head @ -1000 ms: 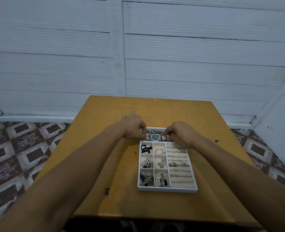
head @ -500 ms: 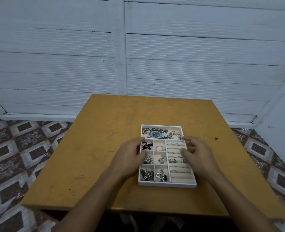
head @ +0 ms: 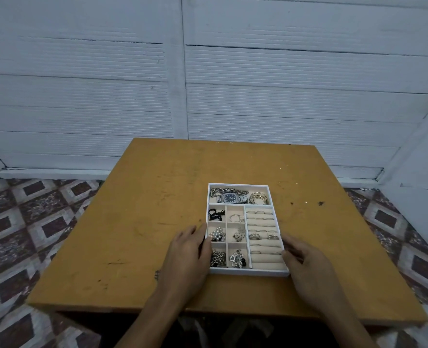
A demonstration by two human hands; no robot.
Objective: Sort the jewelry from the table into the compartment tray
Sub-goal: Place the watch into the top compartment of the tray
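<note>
Two hands flank one compartment tray [head: 248,272]: the left hand [head: 187,254], fingers nearly straight, presses its 9 o'clock wall; the right hand [head: 305,267], fingers relaxed, touches its 3 o'clock wall. The tray lies near the middle of the table [head: 157,197], long axis running 12 to 6, with one watch [head: 230,197] at its 12 o'clock end.

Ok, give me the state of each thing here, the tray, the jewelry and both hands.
compartment tray, flat on the table, holding jewelry.
watch, lying face up in the far compartment.
bangles, bunched beside the watch, same compartment.
left hand, open, fingers against the tray's left wall.
right hand, open, fingers against the tray's right wall.
</note>
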